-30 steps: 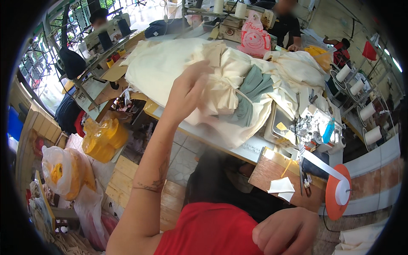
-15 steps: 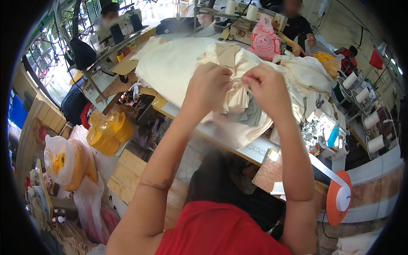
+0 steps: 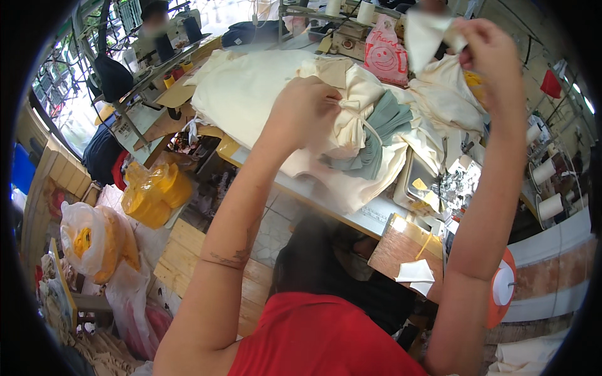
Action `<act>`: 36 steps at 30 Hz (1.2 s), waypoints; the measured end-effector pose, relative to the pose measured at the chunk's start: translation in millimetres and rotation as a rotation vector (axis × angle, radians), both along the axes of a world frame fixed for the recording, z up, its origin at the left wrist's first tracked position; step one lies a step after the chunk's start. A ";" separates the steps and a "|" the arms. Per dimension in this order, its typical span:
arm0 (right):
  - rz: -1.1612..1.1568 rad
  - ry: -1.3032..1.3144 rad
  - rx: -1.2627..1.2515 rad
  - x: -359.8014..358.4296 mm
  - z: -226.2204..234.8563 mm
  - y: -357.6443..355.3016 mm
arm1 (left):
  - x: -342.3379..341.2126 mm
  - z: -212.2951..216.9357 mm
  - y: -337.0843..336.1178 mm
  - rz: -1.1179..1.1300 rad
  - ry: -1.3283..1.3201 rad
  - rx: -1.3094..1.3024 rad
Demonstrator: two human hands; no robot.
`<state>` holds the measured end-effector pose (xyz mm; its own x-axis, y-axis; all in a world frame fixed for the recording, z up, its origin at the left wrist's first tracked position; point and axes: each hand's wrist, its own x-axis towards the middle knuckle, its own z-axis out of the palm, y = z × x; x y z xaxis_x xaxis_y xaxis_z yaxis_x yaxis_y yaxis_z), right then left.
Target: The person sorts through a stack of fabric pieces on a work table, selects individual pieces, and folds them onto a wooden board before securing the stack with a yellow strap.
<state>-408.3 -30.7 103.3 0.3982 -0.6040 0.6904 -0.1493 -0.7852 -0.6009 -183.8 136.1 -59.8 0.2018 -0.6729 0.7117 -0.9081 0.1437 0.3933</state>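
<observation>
A bundle of cream cloth pieces lies on the sewing table, gathered in at its middle with a narrow cream strip of cloth across it. At its left side my left hand is closed, its fingertips pinching the bundle's gathered cloth. My right hand is raised to the far right, closed on a cream cloth piece that hangs blurred to its left. Grey-green cloth pieces fan out beside the bundle, over a larger cream sheet. A wide pile of cream fabric spreads to the left.
A sewing machine stands right of the bundle. Behind are a red-and-white plastic bag and another person, partly hidden. Thread cones and an orange tape reel are at right. Yellow pieces in plastic bags sit at left.
My right hand has left the bundle and swung up and right, now carrying a cream cloth piece. My left hand stays at the bundle. The grey-green pieces show more.
</observation>
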 end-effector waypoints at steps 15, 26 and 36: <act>0.203 0.012 0.344 30.5 -84.3 2.5 | 25.3 24.6 3.2 -0.249 -0.210 0.094; 0.382 -0.051 0.110 43.4 -124.9 43.8 | 31.4 25.3 -1.1 -0.131 -0.081 0.135; 0.064 0.219 -0.436 79.5 -145.9 81.6 | 46.5 71.0 -23.1 -0.374 0.194 0.304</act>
<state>-328.7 50.9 -42.6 0.5892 -0.2472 0.7692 -0.1788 -0.9683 -0.1743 -137.3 113.0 11.2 0.0166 -0.8947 0.4463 -0.7230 0.2976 0.6235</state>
